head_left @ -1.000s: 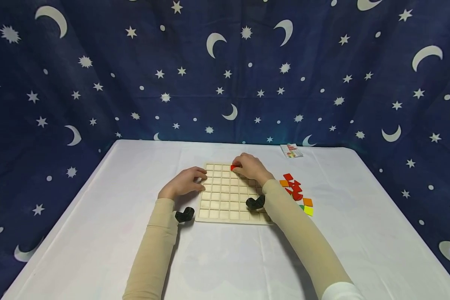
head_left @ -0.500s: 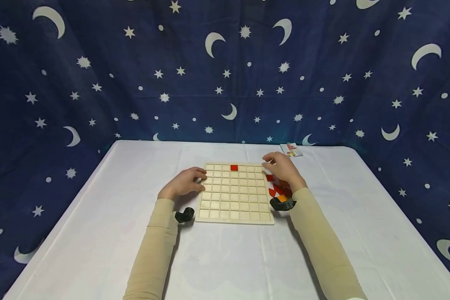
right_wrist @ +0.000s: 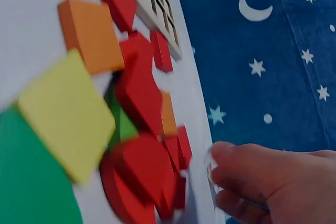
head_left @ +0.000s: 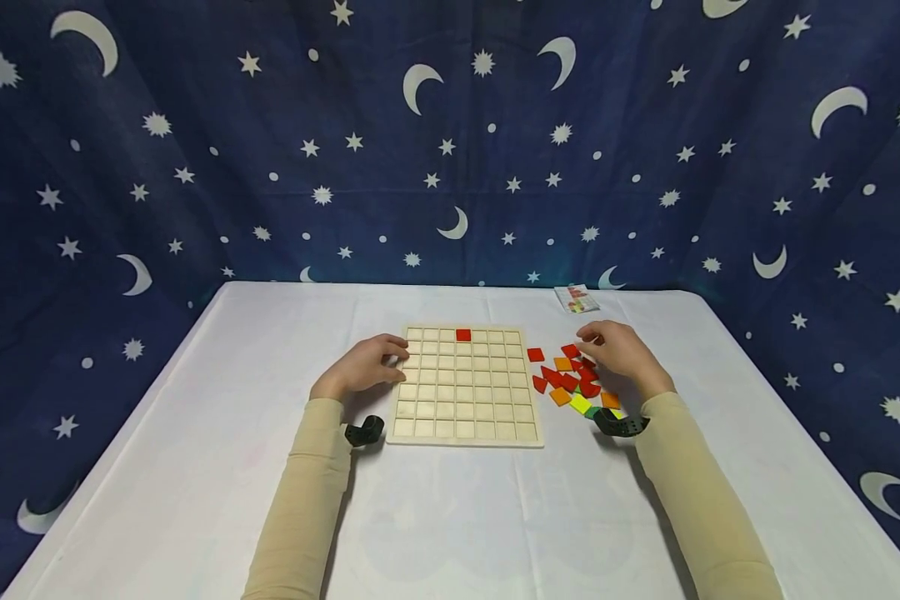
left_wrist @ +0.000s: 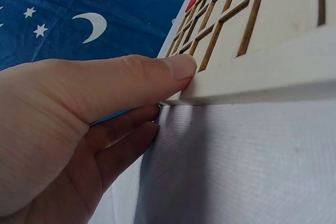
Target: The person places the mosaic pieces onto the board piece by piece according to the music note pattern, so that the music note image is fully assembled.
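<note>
Flat at lower centre of the head view, a square pale wooden board divided by raised strips into a grid of shallow compartments. Seated in the top row, around the middle of that row, a bright red square wooden tile.

At the board's left edge, a bare left hand with fingers relaxed and spread, holding nothing; thumb resting on the pale rim in the middle of the left wrist view.

Right of centre, a loose cluster on the white tablecloth: a red square piece just beside the board, an orange square block, a yellow square block, a green piece and several overlapping red shapes. Over the cluster's upper right, a bare right hand with fingers loosely bent, apparently ungripping; contact with the pieces impossible to tell.

Near the table's far edge, upper right of the cluster, a small printed card. Across the upper frame, a dark blue cloth backdrop with pale moons and stars.
</note>
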Demonstrator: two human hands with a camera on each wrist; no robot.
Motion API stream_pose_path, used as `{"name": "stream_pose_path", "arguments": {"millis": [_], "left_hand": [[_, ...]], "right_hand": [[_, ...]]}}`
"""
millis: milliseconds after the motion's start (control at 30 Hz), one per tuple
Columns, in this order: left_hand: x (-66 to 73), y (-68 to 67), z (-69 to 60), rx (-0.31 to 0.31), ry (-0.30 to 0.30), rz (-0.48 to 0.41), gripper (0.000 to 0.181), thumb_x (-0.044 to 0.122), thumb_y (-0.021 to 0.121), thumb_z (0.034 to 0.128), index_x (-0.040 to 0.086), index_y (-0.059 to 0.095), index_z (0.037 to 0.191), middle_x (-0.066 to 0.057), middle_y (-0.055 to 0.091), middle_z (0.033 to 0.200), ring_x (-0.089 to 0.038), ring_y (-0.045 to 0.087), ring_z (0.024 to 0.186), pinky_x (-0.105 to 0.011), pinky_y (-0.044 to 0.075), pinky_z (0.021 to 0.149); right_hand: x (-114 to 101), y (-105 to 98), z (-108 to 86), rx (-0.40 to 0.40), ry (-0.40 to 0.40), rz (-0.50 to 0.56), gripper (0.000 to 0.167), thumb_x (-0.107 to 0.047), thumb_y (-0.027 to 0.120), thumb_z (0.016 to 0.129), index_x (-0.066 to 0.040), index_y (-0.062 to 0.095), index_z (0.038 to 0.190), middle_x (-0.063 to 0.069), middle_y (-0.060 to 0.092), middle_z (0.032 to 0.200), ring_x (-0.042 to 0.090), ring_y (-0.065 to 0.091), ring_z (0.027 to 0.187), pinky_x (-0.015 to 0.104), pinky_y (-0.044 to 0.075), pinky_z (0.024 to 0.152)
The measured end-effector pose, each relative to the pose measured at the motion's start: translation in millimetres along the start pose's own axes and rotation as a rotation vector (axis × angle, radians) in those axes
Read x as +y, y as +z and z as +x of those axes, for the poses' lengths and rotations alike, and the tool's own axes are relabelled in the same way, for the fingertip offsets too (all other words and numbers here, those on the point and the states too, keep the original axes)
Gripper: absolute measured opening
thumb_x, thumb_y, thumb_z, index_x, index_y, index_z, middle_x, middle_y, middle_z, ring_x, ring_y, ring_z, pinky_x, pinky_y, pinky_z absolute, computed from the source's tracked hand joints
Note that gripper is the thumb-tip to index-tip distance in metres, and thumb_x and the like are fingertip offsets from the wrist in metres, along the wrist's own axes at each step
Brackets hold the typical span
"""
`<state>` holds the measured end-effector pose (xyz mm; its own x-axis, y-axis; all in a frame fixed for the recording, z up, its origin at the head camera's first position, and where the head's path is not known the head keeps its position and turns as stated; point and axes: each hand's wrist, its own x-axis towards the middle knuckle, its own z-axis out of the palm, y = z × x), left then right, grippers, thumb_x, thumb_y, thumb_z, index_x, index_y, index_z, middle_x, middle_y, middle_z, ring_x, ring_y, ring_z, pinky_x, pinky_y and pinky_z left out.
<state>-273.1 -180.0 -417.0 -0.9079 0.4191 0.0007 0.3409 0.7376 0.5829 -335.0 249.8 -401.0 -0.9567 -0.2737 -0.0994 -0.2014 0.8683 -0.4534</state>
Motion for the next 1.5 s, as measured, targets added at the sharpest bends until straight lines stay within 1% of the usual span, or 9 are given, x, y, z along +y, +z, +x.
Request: {"name": "stream_pose_path", "arguments": {"millis": [133, 200, 333, 533, 700, 933, 1200, 1367, 1500], "left_hand": [[-0.5, 0.0, -0.8, 0.000, -0.002, -0.001, 0.040, 0.013, 0.073, 0.0874, -0.003, 0.065, 0.123, -0.017, 0.051, 0.140, -0.036, 0.044, 0.133, -0.046, 0.036, 0.111], [-0.4, -0.1, -1.2, 0.003, -0.002, -0.001, 0.040, 0.013, 0.073, 0.0874, -0.003, 0.065, 0.123, -0.017, 0.051, 0.140, -0.036, 0.044, 0.133, -0.046, 0.036, 0.111], [0.2, -0.6, -1.9, 0.004, -0.004, -0.010, 0.041, 0.012, 0.073, 0.0871, -0.003, 0.065, 0.124, -0.017, 0.051, 0.140, -0.036, 0.044, 0.133, -0.047, 0.036, 0.111], [0.5, -0.4, -1.8, 0.004, -0.005, -0.019, 0.041, 0.012, 0.074, 0.0868, -0.003, 0.065, 0.124, -0.017, 0.051, 0.141, -0.036, 0.044, 0.133, -0.046, 0.037, 0.111], [0.1, 0.3, -2.5, 0.005, -0.007, -0.020, 0.041, 0.012, 0.074, 0.0870, -0.003, 0.065, 0.124, -0.016, 0.051, 0.140, -0.035, 0.044, 0.133, -0.046, 0.037, 0.110], [0.9, 0.1, -2.9, 0.004, -0.006, -0.028, 0.041, 0.012, 0.074, 0.0872, -0.003, 0.064, 0.124, -0.017, 0.051, 0.141, -0.036, 0.044, 0.133, -0.046, 0.037, 0.111], [0.5, 0.6, -1.2, -0.002, -0.009, -0.026, 0.041, 0.012, 0.073, 0.0875, -0.003, 0.064, 0.124, -0.016, 0.050, 0.141, -0.035, 0.044, 0.133, -0.045, 0.037, 0.110], [1.4, -0.5, -1.9, -0.001, -0.014, -0.032, 0.041, 0.012, 0.073, 0.0877, -0.003, 0.064, 0.125, -0.016, 0.050, 0.141, -0.035, 0.044, 0.133, -0.046, 0.038, 0.110], [1.0, -0.4, -2.1, 0.000, -0.013, -0.025, 0.041, 0.013, 0.073, 0.0879, -0.002, 0.064, 0.125, -0.016, 0.050, 0.142, -0.035, 0.043, 0.133, -0.046, 0.037, 0.110]], "right_hand": [[7.2, -3.4, -7.5, -0.063, 0.008, -0.024, 0.030, -0.017, 0.064, 0.096, 0.001, 0.065, 0.119, 0.017, 0.066, 0.108, 0.031, 0.056, 0.096, 0.052, 0.049, 0.095], [8.4, -4.8, -9.9, -0.103, 0.011, -0.024, 0.028, -0.018, 0.065, 0.095, 0.001, 0.066, 0.116, 0.015, 0.066, 0.104, 0.030, 0.055, 0.093, 0.051, 0.050, 0.092], [7.2, -6.6, -11.0, -0.161, 0.030, -0.015, 0.025, -0.020, 0.065, 0.094, -0.001, 0.066, 0.111, 0.010, 0.064, 0.097, 0.027, 0.052, 0.089, 0.041, 0.050, 0.082], [3.8, -6.3, -8.2, -0.178, 0.027, -0.026, 0.021, -0.018, 0.065, 0.093, -0.001, 0.066, 0.105, 0.008, 0.062, 0.089, 0.024, 0.051, 0.083, 0.034, 0.048, 0.074], [3.5, -3.8, -4.7, -0.147, 0.031, -0.048, 0.020, -0.015, 0.064, 0.093, 0.000, 0.065, 0.105, 0.010, 0.063, 0.090, 0.026, 0.052, 0.083, 0.039, 0.051, 0.078], [10.6, 1.0, -3.0, -0.065, 0.057, -0.031, 0.033, -0.017, 0.064, 0.095, 0.004, 0.062, 0.120, 0.020, 0.063, 0.108, 0.033, 0.055, 0.095, 0.052, 0.050, 0.094], [20.7, 2.8, -1.7, -0.041, 0.045, 0.002, 0.033, -0.015, 0.066, 0.094, 0.004, 0.063, 0.121, 0.020, 0.064, 0.111, 0.035, 0.055, 0.100, 0.053, 0.047, 0.098], [21.2, 0.9, -2.0, -0.041, 0.026, 0.001, 0.031, -0.013, 0.066, 0.094, 0.004, 0.063, 0.119, 0.019, 0.064, 0.108, 0.034, 0.055, 0.098, 0.054, 0.047, 0.099], [19.0, -0.1, -1.6, -0.015, 0.011, -0.004, 0.028, -0.013, 0.065, 0.094, 0.004, 0.063, 0.117, 0.019, 0.064, 0.106, 0.033, 0.055, 0.096, 0.053, 0.047, 0.098]]}}
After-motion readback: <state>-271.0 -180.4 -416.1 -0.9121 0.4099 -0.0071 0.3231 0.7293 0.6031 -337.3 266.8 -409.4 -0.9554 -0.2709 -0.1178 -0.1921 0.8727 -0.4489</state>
